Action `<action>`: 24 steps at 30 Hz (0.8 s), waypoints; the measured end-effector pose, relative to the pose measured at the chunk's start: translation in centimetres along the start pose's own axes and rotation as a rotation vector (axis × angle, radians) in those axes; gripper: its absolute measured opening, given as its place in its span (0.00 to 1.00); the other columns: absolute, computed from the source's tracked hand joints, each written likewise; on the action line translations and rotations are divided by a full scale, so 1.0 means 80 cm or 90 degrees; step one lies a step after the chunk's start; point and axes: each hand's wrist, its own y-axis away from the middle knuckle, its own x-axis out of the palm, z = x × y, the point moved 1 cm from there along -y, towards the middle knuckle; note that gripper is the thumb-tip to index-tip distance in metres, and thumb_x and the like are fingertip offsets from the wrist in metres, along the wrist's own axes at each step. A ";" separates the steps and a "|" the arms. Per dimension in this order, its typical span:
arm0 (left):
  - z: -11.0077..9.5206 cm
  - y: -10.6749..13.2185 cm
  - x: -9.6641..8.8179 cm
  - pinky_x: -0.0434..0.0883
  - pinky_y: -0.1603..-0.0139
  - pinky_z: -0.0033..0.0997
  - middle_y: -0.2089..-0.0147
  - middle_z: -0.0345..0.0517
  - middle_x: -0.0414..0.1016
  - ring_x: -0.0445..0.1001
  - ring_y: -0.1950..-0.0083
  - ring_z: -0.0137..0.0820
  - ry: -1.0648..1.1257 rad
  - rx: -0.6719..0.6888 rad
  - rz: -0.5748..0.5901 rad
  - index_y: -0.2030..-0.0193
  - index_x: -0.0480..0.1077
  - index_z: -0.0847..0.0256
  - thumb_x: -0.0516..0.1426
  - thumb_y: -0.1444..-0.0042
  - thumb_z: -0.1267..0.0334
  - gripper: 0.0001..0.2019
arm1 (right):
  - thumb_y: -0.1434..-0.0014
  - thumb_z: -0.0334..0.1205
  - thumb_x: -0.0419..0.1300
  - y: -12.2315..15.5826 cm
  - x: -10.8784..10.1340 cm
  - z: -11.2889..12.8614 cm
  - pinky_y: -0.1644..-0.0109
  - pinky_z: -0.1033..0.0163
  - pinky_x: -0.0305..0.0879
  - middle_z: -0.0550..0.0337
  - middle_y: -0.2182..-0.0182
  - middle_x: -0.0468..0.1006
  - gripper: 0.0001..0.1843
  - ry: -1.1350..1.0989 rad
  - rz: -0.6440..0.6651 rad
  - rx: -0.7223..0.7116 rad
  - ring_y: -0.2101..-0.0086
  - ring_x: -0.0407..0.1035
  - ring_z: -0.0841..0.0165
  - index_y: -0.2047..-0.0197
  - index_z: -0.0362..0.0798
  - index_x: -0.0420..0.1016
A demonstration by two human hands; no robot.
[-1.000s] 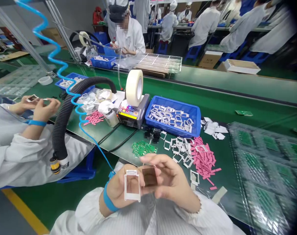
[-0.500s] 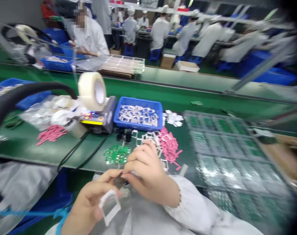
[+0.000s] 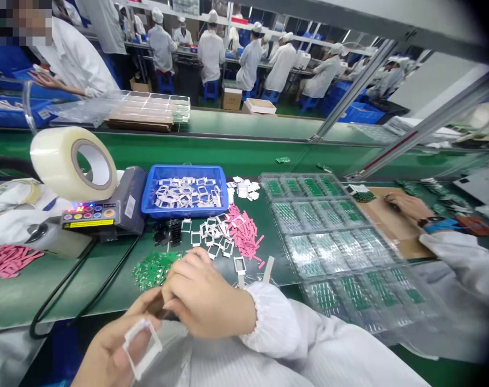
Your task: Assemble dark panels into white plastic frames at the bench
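Observation:
My left hand (image 3: 107,352) is low at the front edge, fingers pinched on a white plastic frame (image 3: 142,346). My right hand (image 3: 206,298) is closed just above and right of it, fingertips meeting my left thumb over a small dark piece (image 3: 159,307) that is mostly hidden. Just beyond the hands lie green circuit boards (image 3: 153,267), loose white frames (image 3: 212,236) and pink strips (image 3: 244,232). A blue bin (image 3: 184,192) behind them holds more white frames.
A tape dispenser (image 3: 103,212) with a big tape roll (image 3: 73,161) stands at left. Clear trays of green boards (image 3: 333,236) lie at right, where a co-worker's hand (image 3: 405,204) rests on cardboard. Pink strips (image 3: 6,260) at far left. A conveyor and other workers lie beyond.
The view has swung to the right, bringing the trays and the co-worker's hand into sight. Both hands have lowered; the frame and dark piece, held up apart before, are now close together.

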 end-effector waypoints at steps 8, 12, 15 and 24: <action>-0.018 -0.005 0.016 0.62 0.39 0.50 0.51 0.48 0.77 0.69 0.46 0.44 0.275 0.026 0.091 0.70 0.79 0.60 0.64 0.59 0.46 0.18 | 0.44 0.25 0.50 0.024 0.051 -0.062 0.61 0.58 0.58 0.53 0.72 0.70 0.10 0.066 0.176 0.226 0.68 0.64 0.65 0.73 0.43 0.67; -0.020 0.001 0.021 0.62 0.40 0.49 0.49 0.47 0.75 0.69 0.46 0.42 0.307 0.012 0.156 0.68 0.79 0.60 0.63 0.57 0.48 0.17 | 0.42 0.29 0.53 0.007 0.030 -0.052 0.59 0.56 0.60 0.50 0.65 0.72 0.06 0.017 0.141 0.152 0.63 0.66 0.62 0.64 0.44 0.70; -0.020 0.005 0.025 0.61 0.40 0.48 0.49 0.49 0.74 0.68 0.46 0.44 0.289 0.010 0.180 0.69 0.79 0.61 0.63 0.58 0.47 0.18 | 0.42 0.36 0.56 -0.013 -0.013 -0.017 0.56 0.58 0.61 0.54 0.60 0.73 0.10 -0.079 0.038 0.012 0.58 0.66 0.64 0.55 0.49 0.67; -0.021 0.015 0.028 0.65 0.46 0.43 0.48 0.53 0.71 0.68 0.46 0.46 0.180 0.111 0.225 0.64 0.78 0.61 0.60 0.53 0.49 0.18 | 0.48 0.37 0.63 -0.037 -0.014 0.023 0.46 0.50 0.50 0.60 0.66 0.74 0.12 -0.027 -0.021 -0.091 0.62 0.66 0.65 0.59 0.49 0.70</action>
